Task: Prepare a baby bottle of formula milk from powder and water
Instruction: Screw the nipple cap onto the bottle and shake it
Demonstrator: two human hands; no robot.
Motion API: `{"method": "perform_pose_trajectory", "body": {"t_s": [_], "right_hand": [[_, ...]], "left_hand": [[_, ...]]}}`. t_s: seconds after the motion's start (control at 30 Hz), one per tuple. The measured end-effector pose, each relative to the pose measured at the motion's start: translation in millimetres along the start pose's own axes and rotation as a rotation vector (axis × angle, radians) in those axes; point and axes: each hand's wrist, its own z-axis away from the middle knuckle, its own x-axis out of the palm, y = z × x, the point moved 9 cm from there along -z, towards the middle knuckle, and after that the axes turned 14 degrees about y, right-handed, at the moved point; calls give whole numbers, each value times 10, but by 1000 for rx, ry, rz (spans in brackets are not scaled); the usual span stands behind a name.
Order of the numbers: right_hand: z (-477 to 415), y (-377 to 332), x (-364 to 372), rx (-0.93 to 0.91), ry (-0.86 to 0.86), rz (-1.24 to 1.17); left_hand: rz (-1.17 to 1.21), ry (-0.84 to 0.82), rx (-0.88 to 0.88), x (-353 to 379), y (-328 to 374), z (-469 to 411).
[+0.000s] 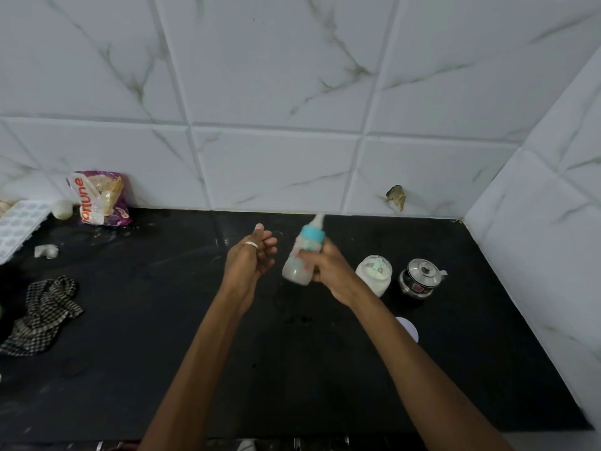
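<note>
My right hand (328, 266) grips a baby bottle (300, 255) above the black counter, fingers wrapped round its body. The bottle tilts slightly to the right, has a teal collar and pale teat on top, looks blurred, and holds whitish liquid. My left hand (252, 257) hovers just left of the bottle, fingers loosely curved, a silver ring on one finger, holding nothing. To the right stands an open white powder jar (374, 276) with a small scoop inside. A steel lidded pot (421, 278) sits beside it.
A white round lid (409, 328) lies on the counter (162, 353) partly under my right forearm. A checked cloth (44, 315) lies at left. A purple food packet (99, 198), a white tray (18, 227) and a small crumpled scrap (46, 251) sit at back left. Tiled walls close the back and right.
</note>
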Motion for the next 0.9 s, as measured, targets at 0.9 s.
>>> {"method": "perform_pose_trajectory", "body": {"t_s": [0.9], "right_hand": [[55,189,-12,60,-59,-66]], "left_hand": [[5,24,-25,-14,-35,-15]]}}
